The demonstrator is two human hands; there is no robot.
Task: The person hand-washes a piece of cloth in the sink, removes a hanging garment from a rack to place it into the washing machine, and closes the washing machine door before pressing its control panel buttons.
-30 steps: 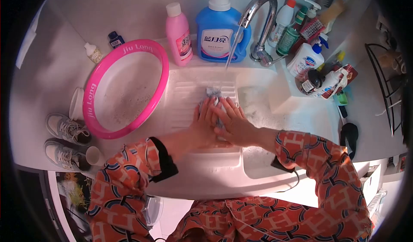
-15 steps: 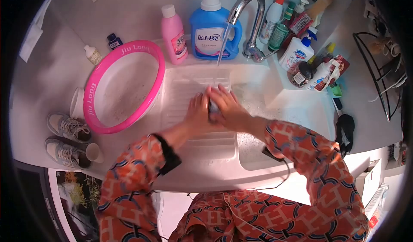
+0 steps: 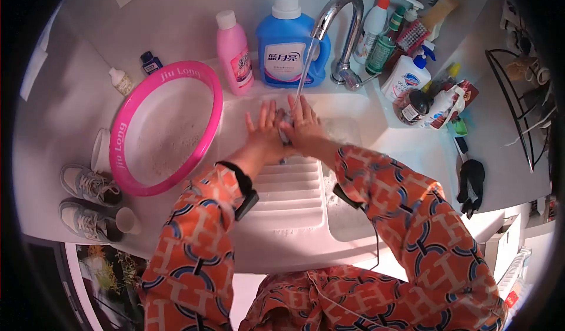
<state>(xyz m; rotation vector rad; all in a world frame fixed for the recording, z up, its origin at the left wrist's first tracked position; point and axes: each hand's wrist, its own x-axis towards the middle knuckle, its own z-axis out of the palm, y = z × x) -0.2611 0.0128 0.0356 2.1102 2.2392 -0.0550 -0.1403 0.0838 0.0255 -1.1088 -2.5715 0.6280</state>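
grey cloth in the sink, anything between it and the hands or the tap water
Nothing visible separates the grey cloth from the left hand or right hand; both rest against it. Toward the water stream, the right hand's fingers seem to be in the way, about where it comes down.

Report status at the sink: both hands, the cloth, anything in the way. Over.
Left hand and right hand spread over greyish cloth, mostly hidden. Tap water falling by right hand's fingertips. Pink-rimmed basin off left, clear of both.
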